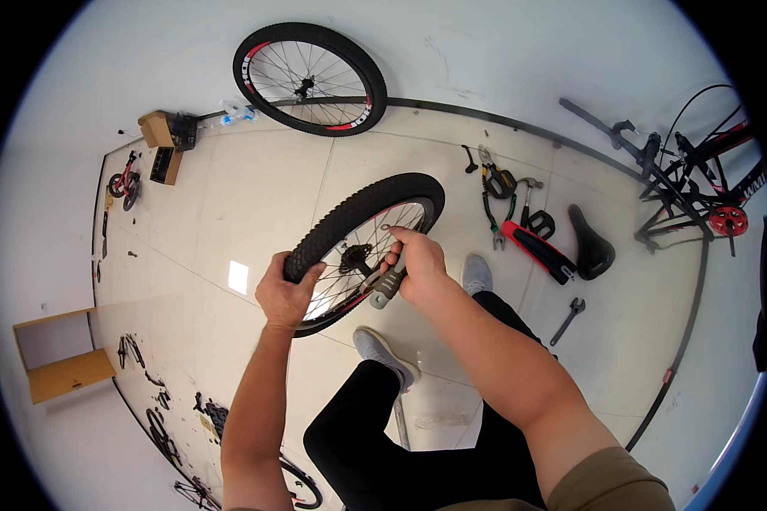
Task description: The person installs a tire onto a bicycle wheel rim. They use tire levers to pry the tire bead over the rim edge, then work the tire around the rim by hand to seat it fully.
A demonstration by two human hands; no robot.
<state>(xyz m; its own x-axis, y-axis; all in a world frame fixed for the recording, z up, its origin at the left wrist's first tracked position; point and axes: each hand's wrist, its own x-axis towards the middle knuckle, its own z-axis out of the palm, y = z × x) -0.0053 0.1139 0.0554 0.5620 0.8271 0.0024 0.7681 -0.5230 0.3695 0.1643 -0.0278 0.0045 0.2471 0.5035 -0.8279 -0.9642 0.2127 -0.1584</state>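
A bicycle wheel point(328, 226) with a knobby black tyre, red rim and a rear hub with sprockets point(355, 259) stands tilted in front of me. My left hand point(285, 291) is closed round the tyre at its near left side, thumb toward the spokes. My right hand point(418, 262) is wrapped round a hand tool with a grey handle point(387, 288), whose working end is hidden, so I cannot make out its kind. At the fingertips of that same hand, a small metal ring point(386, 226) shows in front of the spokes.
Another wheel point(349, 51) leans on the far wall. To the right lie pliers point(498, 183), a hammer point(530, 183), a red-black mudguard point(537, 250), a saddle point(591, 242) and an adjustable wrench point(568, 321). A bicycle frame point(699, 162) leans at the right wall; an open box point(166, 163) sits far left.
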